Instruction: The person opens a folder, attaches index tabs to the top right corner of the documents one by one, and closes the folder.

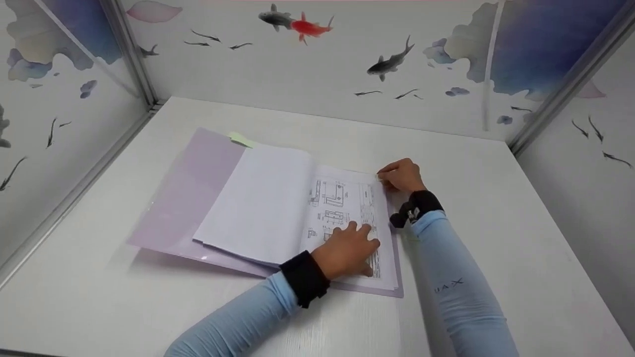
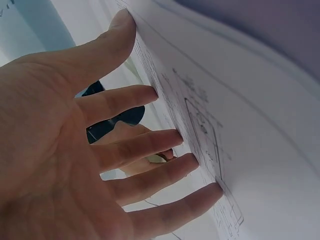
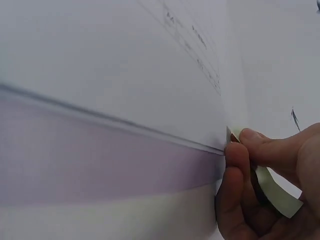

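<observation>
A lilac folder point(image 1: 191, 183) lies spread on the table, holding a stack of white sheets. The blank back of a turned sheet point(image 1: 260, 198) covers the folder's left side; on the right is a page with technical drawings point(image 1: 349, 198). My left hand point(image 1: 346, 249) rests spread on this page, its fingertips point(image 2: 212, 192) touching the paper. At the page's far right corner, my right hand point(image 1: 403, 176) pinches a pale green sticky note point(image 3: 280, 195) between thumb and fingers. The note is at the sheet's edge; whether it is stuck there is hidden by the fingers.
Another pale green sticky note point(image 1: 240, 141) sticks out from the top of the turned sheets. The white table point(image 1: 496, 238) is bounded by panels with painted fish point(image 1: 322, 64) and metal corner posts point(image 1: 131, 54).
</observation>
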### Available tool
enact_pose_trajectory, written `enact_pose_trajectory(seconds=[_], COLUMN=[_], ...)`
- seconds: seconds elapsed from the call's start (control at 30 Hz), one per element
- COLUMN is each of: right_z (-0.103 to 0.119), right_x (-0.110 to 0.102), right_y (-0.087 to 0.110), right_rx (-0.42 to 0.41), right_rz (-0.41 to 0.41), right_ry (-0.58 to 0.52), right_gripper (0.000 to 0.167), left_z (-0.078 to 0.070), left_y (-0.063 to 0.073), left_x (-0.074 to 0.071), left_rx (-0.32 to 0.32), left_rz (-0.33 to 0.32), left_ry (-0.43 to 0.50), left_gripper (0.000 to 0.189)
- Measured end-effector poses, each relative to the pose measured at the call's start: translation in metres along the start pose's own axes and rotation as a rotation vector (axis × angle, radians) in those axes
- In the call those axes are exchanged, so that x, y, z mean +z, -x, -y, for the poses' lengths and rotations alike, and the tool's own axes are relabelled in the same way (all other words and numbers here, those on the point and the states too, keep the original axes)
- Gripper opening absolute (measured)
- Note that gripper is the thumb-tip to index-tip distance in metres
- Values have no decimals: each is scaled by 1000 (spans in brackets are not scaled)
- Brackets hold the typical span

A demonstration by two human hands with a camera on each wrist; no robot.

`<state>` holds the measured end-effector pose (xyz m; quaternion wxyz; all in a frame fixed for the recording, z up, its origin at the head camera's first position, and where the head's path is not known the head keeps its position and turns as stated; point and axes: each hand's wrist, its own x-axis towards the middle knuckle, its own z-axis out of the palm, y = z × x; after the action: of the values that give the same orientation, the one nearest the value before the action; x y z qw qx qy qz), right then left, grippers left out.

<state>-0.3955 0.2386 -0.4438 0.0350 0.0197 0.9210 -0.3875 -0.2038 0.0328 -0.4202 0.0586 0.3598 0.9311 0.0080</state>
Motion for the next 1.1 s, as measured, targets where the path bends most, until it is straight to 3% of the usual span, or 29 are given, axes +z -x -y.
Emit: enact_pose_trajectory(seconds=[0.37,0.63,0.93,1.1], right_z=[2,5,6,9], right_x=[2,-6,-1,1], right_y=[6,15,19,20], right_rx=[-28,28,63,69], right_rz=[-30,-63,-48,-57], right_ry=[62,219,190,170], right_gripper=[21,44,50,41], left_z=[-2,0,0,-2], left_y=[-3,0,1,1], left_x=[1,0,0,-3], left_rx=[-5,-10,-16,-25], left_rz=[29,11,19,32], left_ry=[-12,7,17,21], left_gripper=[55,54,54,53])
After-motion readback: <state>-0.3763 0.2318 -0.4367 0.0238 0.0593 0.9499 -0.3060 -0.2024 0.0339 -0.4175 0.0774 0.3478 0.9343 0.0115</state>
